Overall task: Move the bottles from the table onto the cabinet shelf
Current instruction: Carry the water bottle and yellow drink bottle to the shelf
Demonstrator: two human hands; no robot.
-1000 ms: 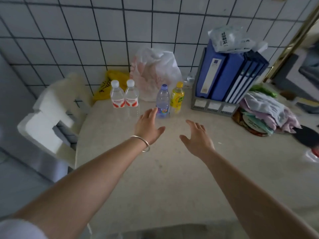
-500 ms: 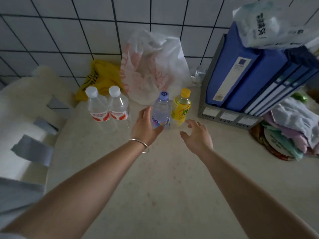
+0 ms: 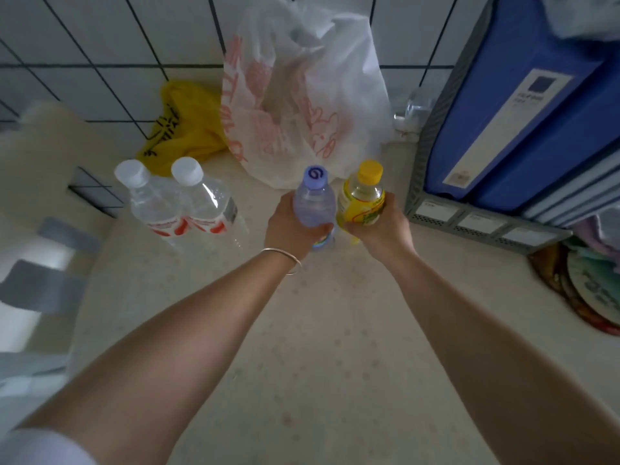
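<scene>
**Both hands on bottles at the tiled wall**

White wall tiles (image 3: 100, 45) with dark grout fill the top of the frame, and below them a pale speckled table (image 3: 318, 347) runs down to the bottom edge. At the centre, the left hand (image 3: 288, 226), with a thin bangle (image 3: 285, 258) at its wrist, grasps the purple-capped bottle (image 3: 314, 199) around its body. Just right of it, the right hand (image 3: 379, 226) is wrapped around the lower part of the yellow-capped bottle (image 3: 362, 196). The two bottles stand side by side, touching or nearly so; whether their bases rest on the table cannot be told, as the hands hide them.

To the left of centre, two clear white-capped water bottles (image 3: 177, 199) with red-and-white labels stand together on the table, apart from the hands. Behind the held bottles, a white plastic bag (image 3: 302, 95) with red print leans against the wall, and a crumpled yellow bag (image 3: 177, 129) lies to its left. At the upper right, blue binders (image 3: 520, 95) stand in a grey file rack (image 3: 469, 219). Folded cloth and round flat items show at the right edge, blurred.
</scene>
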